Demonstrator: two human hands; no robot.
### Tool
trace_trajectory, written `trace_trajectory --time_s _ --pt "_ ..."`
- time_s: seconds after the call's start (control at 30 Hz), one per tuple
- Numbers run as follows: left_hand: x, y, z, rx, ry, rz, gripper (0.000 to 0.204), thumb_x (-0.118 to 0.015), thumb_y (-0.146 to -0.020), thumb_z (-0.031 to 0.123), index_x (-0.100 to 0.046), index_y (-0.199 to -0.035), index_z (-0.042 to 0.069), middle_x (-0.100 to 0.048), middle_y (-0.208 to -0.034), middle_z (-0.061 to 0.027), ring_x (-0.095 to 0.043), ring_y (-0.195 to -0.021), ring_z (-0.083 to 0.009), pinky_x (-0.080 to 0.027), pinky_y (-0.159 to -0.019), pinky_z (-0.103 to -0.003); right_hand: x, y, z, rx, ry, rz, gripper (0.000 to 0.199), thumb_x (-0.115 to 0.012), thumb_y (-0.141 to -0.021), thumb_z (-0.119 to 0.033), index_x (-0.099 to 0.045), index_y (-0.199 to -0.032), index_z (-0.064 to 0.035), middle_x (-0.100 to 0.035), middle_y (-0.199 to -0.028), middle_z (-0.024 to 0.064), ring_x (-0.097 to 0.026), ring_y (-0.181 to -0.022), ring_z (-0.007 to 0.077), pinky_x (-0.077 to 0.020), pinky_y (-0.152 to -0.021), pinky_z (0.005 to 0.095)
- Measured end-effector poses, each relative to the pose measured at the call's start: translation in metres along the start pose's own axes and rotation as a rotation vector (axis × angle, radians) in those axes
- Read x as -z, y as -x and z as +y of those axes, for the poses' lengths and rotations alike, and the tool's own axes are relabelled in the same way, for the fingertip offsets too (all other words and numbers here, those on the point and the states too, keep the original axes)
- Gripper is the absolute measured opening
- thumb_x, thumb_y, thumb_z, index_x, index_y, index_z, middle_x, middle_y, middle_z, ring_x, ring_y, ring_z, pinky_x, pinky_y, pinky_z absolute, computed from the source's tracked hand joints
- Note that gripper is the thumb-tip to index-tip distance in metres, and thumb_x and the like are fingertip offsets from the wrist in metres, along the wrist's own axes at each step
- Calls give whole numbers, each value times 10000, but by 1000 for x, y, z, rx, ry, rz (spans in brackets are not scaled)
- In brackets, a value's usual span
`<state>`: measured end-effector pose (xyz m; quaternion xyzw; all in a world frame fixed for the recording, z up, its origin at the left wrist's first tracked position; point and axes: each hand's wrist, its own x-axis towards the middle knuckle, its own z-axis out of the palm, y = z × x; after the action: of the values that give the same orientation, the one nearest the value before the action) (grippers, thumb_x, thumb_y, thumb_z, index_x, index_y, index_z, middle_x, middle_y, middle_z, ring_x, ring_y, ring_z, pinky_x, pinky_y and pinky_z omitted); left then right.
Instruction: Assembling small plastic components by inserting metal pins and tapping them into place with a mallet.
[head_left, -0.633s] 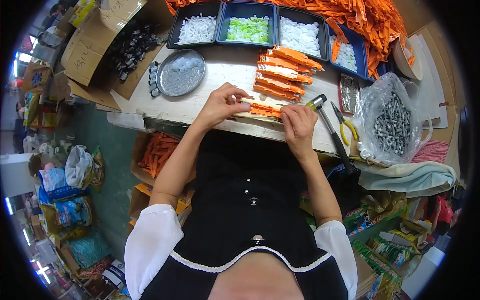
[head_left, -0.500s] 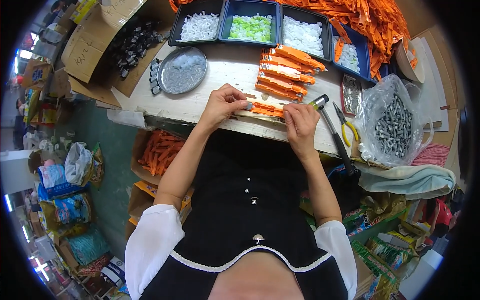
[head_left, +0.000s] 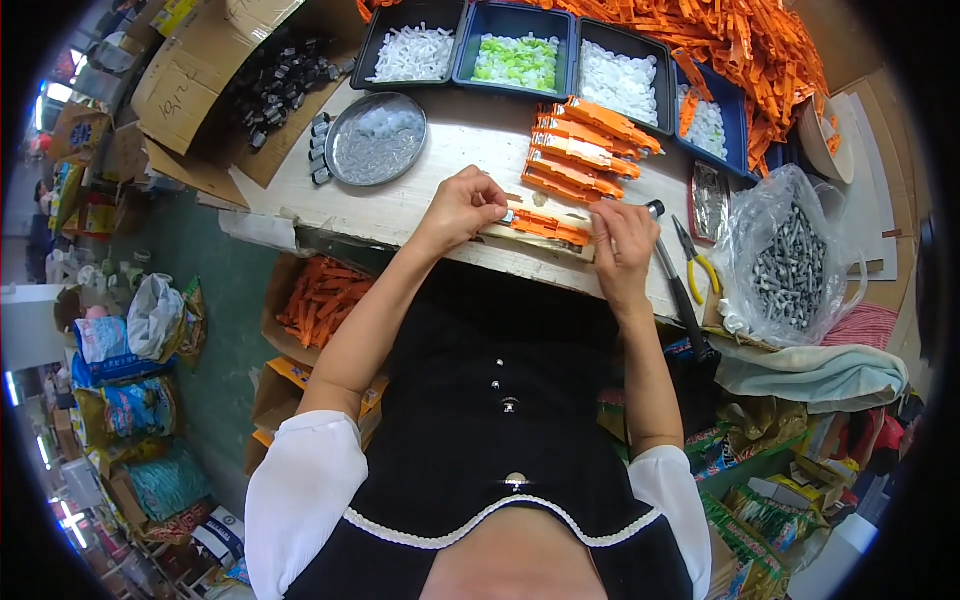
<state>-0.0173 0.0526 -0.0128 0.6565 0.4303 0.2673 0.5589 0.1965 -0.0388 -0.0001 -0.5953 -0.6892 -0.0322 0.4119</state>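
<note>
On a wooden block (head_left: 545,247) at the table's front edge lies an orange plastic part (head_left: 548,228). My left hand (head_left: 460,212) pinches a small grey piece at its left end; the fingers mostly cover this piece. At the other end, my right hand (head_left: 624,250) has its fingers closed against the orange part, with the tips partly hidden. Just beyond lies a row of several orange plastic assemblies (head_left: 578,150). Beside my right hand lies a hammer (head_left: 682,285) with a black handle, its head close to the fingers.
Yellow-handled pliers (head_left: 700,265) and a clear bag of grey metal pieces (head_left: 795,265) lie right. Bins (head_left: 515,75) of small white and green parts line the back, near piled orange parts (head_left: 730,50). Left are a round metal tray (head_left: 375,145) and a carton of black pieces (head_left: 285,85).
The table and everything on it have shifted slightly right in the view. Both hands stay at the two ends of the orange part; my right hand now covers more of the hammer's head.
</note>
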Motion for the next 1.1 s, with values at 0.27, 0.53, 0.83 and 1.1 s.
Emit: trace_trajectory --time_s 0.27,0.53,0.83,1.1 --pt "8 -43 19 -350 -606 28 96 -677 -662 123 -637 -728 65 -559 -719 -103 -569 -687 -275 -456 -636 -357 63 -20 103 -341 276 66 147 -541 -834 -119 -602 -896 0 -595 -867 151 -557 -783 348 -432 -680 429" --pt "27 -190 64 -184 -1083 275 178 -613 -728 215 -662 -813 66 -630 -934 -151 -608 -863 -317 -478 -710 -428 65 -28 135 -475 680 -270 165 -549 -766 -101 -585 -891 1 -572 -902 208 -582 -815 383 -477 -703 459" --pt "28 -216 37 -209 -1157 126 179 -584 -679 76 -677 -829 47 -647 -887 -186 -625 -859 -341 -495 -746 -439 55 -39 142 -510 716 -361 129 -491 -755 -34 -593 -827 0 -598 -838 220 -603 -775 390 -492 -657 473" --pt "38 -213 41 -208 -857 252 150 -601 -670 89 -696 -787 82 -651 -820 -179 -631 -808 -327 -497 -751 -392 60 -32 147 -485 588 -299 130 -500 -749 -53 -586 -828 4 -594 -824 224 -587 -754 389 -469 -679 460"
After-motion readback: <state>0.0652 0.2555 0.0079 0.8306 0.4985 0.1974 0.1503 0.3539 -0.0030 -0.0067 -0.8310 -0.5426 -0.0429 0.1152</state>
